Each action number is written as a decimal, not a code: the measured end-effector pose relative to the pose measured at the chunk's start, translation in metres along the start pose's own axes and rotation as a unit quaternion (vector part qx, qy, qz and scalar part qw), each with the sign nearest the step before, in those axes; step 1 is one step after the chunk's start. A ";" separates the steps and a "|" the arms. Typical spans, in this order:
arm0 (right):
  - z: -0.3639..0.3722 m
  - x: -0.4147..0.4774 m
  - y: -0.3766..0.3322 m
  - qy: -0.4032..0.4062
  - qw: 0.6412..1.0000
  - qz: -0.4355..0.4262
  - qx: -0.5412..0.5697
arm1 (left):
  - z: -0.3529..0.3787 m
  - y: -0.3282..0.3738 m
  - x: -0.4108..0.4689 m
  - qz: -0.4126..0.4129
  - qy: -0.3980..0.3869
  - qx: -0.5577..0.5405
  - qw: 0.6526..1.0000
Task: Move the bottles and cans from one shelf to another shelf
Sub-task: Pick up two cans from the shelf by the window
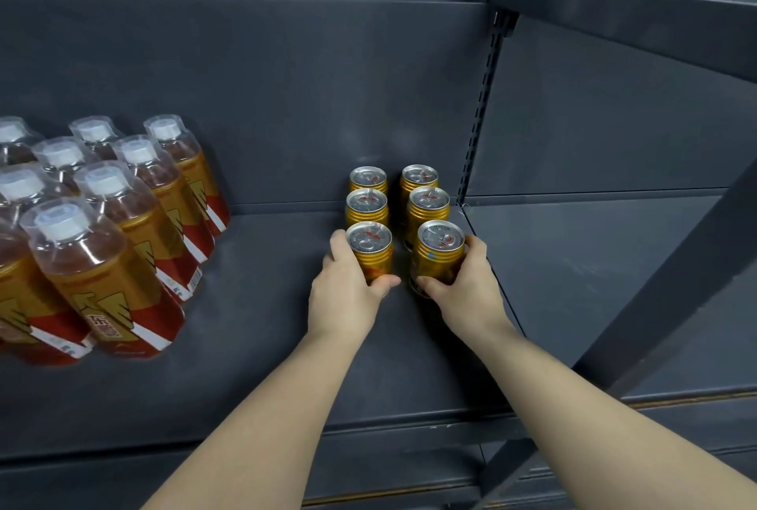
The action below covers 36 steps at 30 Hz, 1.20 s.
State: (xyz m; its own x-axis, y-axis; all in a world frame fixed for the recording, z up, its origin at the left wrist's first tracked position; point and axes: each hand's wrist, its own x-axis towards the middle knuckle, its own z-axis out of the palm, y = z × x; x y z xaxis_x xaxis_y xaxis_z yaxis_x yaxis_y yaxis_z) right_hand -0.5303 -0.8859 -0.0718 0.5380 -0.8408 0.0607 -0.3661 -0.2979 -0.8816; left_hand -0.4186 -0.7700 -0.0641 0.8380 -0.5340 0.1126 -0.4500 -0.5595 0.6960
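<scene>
Bottles [102, 247] clustered far left on shelf [254, 325], white caps, amber liquid; your left hand [348, 288] curls round front-left can [370, 253]; four rear cans [367, 204] upright in two columns near back wall; front-right can [438, 259] gripped by your right hand [469, 284].

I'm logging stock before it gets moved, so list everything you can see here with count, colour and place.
cans: six, gold with silver tops, two rows of three at the shelf's back right corner
bottles: at least eight, amber drink, white caps, red and gold labels, left side, some cut off by the frame
shelf: one, dark grey, under cans and bottles
slotted upright: one, dark grey, right of the cans
left hand: grips the front left can
right hand: grips the front right can
</scene>
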 end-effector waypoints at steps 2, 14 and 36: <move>0.004 0.004 -0.002 0.012 1.000 0.001 -0.027 | -0.002 -0.001 0.000 0.000 -0.011 -0.011 1.000; 0.009 0.011 -0.004 0.024 0.997 0.017 -0.067 | 0.000 -0.004 0.006 0.010 -0.006 -0.024 1.000; 0.010 0.014 -0.008 0.007 0.999 0.022 -0.036 | 0.006 -0.009 0.014 0.022 -0.001 0.037 0.999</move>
State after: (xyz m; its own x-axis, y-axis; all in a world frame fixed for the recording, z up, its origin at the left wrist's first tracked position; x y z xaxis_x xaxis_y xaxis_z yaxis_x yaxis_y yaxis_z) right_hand -0.5126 -0.8910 -0.0685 0.5101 -0.8596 0.0299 -0.4433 -0.2926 -0.8473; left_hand -0.4046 -0.7766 -0.0734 0.8164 -0.5600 0.1408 -0.5081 -0.5807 0.6361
